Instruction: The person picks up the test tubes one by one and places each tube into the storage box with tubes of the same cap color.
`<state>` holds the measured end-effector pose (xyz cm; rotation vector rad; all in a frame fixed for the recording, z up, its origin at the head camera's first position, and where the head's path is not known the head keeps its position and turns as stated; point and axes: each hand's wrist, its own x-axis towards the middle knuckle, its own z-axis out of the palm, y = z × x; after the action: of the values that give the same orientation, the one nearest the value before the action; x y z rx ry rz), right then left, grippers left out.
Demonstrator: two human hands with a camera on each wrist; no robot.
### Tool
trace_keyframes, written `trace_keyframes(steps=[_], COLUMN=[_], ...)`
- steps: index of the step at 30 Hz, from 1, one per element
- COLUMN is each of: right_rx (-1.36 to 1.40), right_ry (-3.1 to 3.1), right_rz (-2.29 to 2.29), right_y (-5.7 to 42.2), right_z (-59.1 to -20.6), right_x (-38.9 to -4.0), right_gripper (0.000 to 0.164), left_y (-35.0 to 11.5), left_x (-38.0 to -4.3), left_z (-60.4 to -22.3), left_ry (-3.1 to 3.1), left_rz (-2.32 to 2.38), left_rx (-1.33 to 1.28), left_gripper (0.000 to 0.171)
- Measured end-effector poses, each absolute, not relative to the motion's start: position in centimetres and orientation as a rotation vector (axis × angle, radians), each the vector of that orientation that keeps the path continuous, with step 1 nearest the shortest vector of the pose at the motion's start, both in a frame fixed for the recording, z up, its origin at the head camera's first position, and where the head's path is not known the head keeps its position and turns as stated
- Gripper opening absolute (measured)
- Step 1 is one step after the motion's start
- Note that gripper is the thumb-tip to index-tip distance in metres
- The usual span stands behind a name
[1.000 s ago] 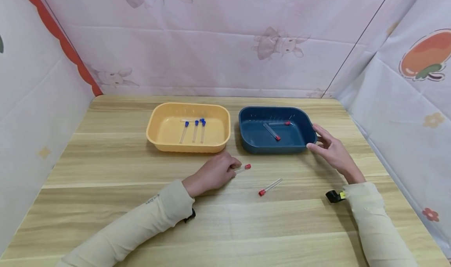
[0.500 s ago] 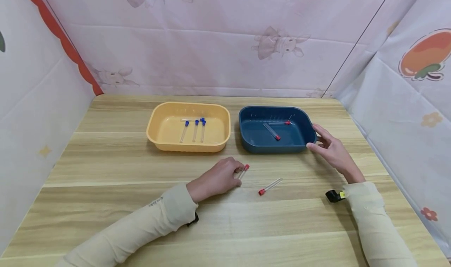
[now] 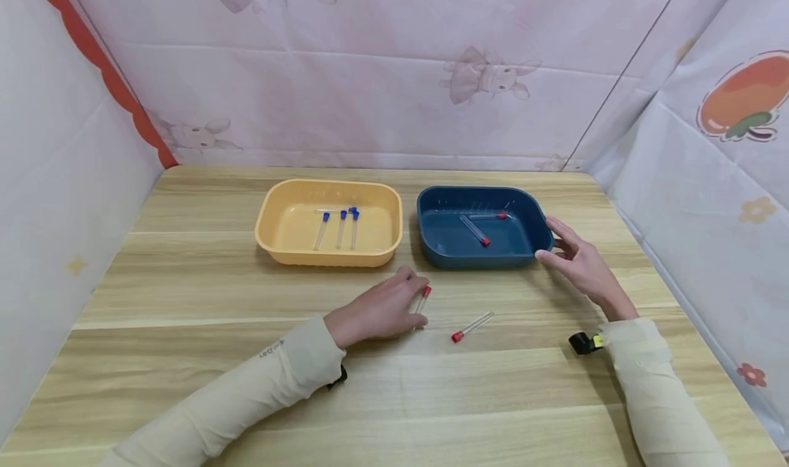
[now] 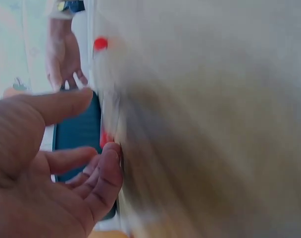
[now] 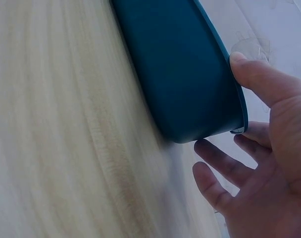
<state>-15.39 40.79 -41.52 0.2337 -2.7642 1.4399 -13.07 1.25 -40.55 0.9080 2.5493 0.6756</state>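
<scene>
My left hand (image 3: 385,307) is low over the table, thumb and fingers spread apart around a red-capped test tube (image 3: 422,300). In the left wrist view its fingertips are right at that tube's red cap (image 4: 106,138), while the thumb stands away from it. A second red-capped tube (image 3: 473,326) lies to the right on the wood. My right hand (image 3: 582,265) touches the right end of the dark blue bin (image 3: 481,261). Its thumb rests at the rim in the right wrist view, with the other fingers loosely bent beside the end wall.
Two red-capped tubes (image 3: 474,231) lie inside the blue bin. To its left stands a yellow bin (image 3: 329,258) with several blue-capped tubes (image 3: 342,229). Printed cloth walls (image 3: 370,104) border the table (image 3: 431,412) at the back and sides.
The tube by my left hand has swung from nearly level to a steeper slant, its cap shifting slightly left. My left thumb and fingers have spread around it. The right hand stays put.
</scene>
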Motion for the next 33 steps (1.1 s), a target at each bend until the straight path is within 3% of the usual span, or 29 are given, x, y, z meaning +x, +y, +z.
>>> trace_keyframes(steps=[12,33], right_rx=[0.235,0.243], right_ry=[-2.773,-2.765], right_rz=[1.423,1.438], right_y=[40.9,41.0], right_z=[-41.5,-41.6], right_x=[-15.5,-15.5], right_gripper=[0.074,0.074], left_y=[0.0,0.3], left_x=[-15.2,-15.2], left_z=[-40.5,-40.8], left_ry=[2.399,2.43], left_rz=[0.485,0.427], left_rx=[1.167,1.246], left_gripper=[0.098,0.096])
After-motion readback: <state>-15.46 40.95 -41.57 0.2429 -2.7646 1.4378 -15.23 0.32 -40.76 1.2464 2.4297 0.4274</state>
